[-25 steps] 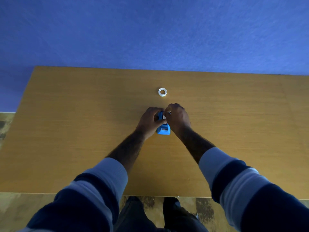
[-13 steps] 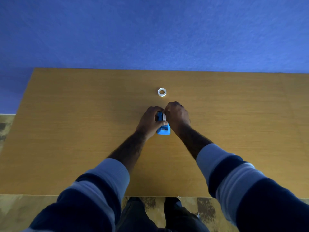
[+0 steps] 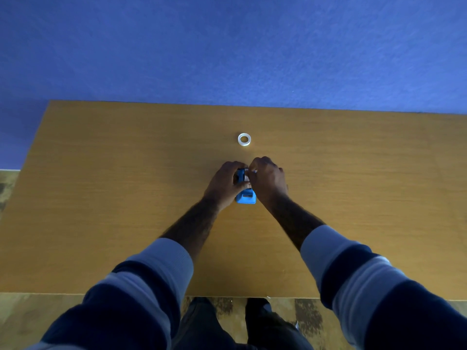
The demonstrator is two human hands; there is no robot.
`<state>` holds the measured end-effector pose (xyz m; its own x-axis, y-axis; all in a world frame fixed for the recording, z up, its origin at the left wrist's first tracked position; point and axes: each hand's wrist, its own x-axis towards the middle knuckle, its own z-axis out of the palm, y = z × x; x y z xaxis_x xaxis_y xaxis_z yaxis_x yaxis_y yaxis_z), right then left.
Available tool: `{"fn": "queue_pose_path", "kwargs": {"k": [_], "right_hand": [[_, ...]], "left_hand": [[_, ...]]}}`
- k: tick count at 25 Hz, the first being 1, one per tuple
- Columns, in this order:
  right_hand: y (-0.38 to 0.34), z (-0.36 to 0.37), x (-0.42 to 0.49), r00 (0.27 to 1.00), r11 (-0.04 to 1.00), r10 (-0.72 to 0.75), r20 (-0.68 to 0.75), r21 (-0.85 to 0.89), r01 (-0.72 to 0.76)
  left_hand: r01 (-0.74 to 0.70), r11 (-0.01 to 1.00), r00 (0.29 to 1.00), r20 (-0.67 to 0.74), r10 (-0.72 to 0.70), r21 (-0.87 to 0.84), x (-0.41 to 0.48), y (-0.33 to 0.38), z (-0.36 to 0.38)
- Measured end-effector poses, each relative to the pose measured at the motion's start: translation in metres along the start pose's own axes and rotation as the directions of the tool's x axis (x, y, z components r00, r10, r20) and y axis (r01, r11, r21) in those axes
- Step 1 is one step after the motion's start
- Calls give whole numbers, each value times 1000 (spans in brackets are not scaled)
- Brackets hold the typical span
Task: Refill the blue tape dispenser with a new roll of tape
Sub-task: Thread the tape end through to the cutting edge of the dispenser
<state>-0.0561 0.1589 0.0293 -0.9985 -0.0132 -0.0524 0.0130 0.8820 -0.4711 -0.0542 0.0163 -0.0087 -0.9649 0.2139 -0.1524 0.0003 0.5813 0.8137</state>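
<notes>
The blue tape dispenser stands on the wooden table, its near end showing between my hands. My left hand grips its left side. My right hand is closed over its top right, fingertips pinching something white at the top of the dispenser; what that white piece is I cannot tell. A white ring of tape lies flat on the table a little beyond my hands, untouched.
A blue wall rises behind the table's far edge. The table's near edge runs just above my legs, and patterned floor shows at the left and below.
My right hand has slid slightly left and farther over the top of the dispenser. The left hand and the white ring have stayed in place.
</notes>
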Motion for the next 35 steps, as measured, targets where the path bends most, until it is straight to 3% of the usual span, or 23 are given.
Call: {"fn": "queue_pose_path", "kwargs": {"k": [10,16,35], "right_hand": [[1,-2,12,1000,998,4,30,-58,-2],[2,-5,4,999,1000,-20,27,-23,21],[-4,-4,11,999,995,37,22,-94,-35]], "left_hand": [[12,998,1000,2,-13,57,2,0,3],[4,1000,1000,13,-4,-9,2,-5,1],[17,993,998,-59,-10,120,0,2,9]]}}
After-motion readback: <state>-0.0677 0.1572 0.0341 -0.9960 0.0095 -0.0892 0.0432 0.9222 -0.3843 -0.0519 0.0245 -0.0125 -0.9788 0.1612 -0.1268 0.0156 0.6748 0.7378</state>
